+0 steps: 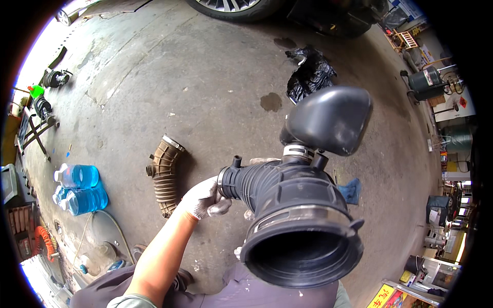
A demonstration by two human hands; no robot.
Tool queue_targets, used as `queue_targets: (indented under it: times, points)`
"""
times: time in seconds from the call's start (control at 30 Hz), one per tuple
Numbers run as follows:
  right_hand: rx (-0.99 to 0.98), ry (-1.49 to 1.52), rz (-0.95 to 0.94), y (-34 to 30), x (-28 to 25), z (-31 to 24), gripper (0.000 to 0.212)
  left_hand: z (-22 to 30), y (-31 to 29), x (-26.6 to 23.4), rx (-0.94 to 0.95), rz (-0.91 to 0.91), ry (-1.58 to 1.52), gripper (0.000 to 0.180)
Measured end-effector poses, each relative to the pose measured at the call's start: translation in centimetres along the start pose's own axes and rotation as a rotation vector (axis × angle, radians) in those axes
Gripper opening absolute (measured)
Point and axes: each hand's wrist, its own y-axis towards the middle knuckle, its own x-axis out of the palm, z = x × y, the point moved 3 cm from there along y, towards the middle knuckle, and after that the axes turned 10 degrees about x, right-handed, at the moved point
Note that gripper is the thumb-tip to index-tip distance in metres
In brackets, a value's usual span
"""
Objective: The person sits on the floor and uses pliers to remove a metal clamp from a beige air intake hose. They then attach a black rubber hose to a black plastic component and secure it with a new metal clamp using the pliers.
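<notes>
A black air intake hose (pixel 295 197) with ribbed bellows, metal clamps and a bulbous resonator chamber (pixel 328 120) is held up in front of me. Its wide round mouth faces me, and the narrow end points left. My left hand (pixel 204 197), in a pale work glove, is closed on that narrow end beside the clamp (pixel 221 183). Behind the bellows, pieces of my right hand's glove (pixel 264 160) show; the hose hides most of that hand, which appears to grip it from the far side. A dusty, brown-stained intake hose (pixel 166 177) lies on the floor to the left.
Bottles of blue liquid (pixel 86 200) stand on the left, near a clear jug (pixel 97 256) and a hose. Farther ahead lie a crumpled black plastic bag (pixel 310 74) and a car wheel (pixel 231 7). A blue cloth (pixel 350 191) is right of the intake hose.
</notes>
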Motion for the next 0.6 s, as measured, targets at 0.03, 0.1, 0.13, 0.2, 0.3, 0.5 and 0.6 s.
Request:
queue_targets:
  times: [0.03,0.1,0.13,0.2,0.3,0.5,0.6]
  points:
    - [-0.002,0.005,-0.002,-0.1,0.2,0.0,0.070,0.2,-0.2,-0.5,-0.029,-0.010,-0.017,0.057]
    - [0.001,0.002,0.006,-0.4,-0.1,0.2,0.071,0.3,0.4,0.0,-0.096,-0.040,-0.061,0.043]
    - [-0.001,0.003,0.012,-0.3,-0.2,0.3,0.071,0.5,0.5,0.3,-0.110,-0.048,-0.030,0.042]
    - [-0.003,0.005,0.014,-0.2,-0.1,0.3,0.071,0.7,0.5,0.2,-0.116,-0.096,0.051,0.041]
    - [-0.015,0.007,0.017,0.2,0.0,0.2,0.072,0.9,0.6,0.3,-0.121,-0.106,0.134,0.041]
    - [-0.036,0.011,0.027,0.2,-0.8,0.3,0.073,0.7,0.4,1.1,-0.065,0.054,0.181,0.055]
    - [-0.092,0.043,0.007,-0.9,-0.9,0.4,0.073,2.4,-0.6,1.7,0.025,0.210,0.277,0.074]
